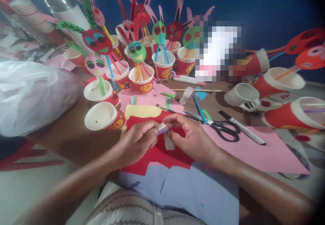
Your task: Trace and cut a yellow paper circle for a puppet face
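My left hand is closed, its thumb and fingers pinching a small purple-and-white strip. The strip's material is too small to make out. Close by on the other side is my right hand, its thumb and forefinger curved and apart around the strip's free end. Whether a fingertip touches the strip, I cannot tell. A whitish piece shows below my right thumb. Under both hands lies red paper, with a yellow sheet behind it and a pale blue sheet in front.
Black-handled scissors and a marker lie to the right on pink paper. Red-and-white paper cups with paper faces on straws, such as a green face, stand behind. A white mug and plastic bag flank them.
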Demonstrator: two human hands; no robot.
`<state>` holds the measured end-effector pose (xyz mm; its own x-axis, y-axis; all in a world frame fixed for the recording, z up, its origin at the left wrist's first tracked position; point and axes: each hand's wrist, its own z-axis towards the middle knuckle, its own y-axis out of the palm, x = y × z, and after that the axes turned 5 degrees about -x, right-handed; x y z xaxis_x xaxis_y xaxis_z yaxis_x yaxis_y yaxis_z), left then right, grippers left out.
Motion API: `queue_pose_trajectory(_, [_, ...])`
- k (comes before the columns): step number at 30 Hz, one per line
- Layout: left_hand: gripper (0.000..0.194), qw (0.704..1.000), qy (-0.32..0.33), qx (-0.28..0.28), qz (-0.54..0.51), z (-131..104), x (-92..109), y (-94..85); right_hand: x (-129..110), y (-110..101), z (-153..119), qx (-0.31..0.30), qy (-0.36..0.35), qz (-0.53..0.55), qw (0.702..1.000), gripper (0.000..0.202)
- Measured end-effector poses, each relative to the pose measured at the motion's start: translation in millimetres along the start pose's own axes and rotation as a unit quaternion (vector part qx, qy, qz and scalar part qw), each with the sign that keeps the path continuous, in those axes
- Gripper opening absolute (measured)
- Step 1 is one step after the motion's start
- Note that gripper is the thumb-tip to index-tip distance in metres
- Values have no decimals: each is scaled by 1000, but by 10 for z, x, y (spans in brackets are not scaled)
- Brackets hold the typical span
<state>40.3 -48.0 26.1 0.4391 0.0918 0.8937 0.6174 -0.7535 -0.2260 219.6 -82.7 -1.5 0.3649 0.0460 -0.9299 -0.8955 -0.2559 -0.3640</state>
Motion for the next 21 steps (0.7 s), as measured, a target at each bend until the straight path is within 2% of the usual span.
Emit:
queue_pose_trajectory(5, [11, 998, -10, 4, -69, 12, -1, 14, -10, 2, 3, -8, -1, -4, 1000, 24])
queue_pose_trajectory(13, [22, 977, -49, -84, -191, 30, -52, -74, -23, -21, 0, -41, 11, 18, 999, 20])
queue_pose_trajectory(21, [18, 941, -81, -142, -296, -11, -31, -104, -12, -24, -15, -51, -10, 31, 998, 23])
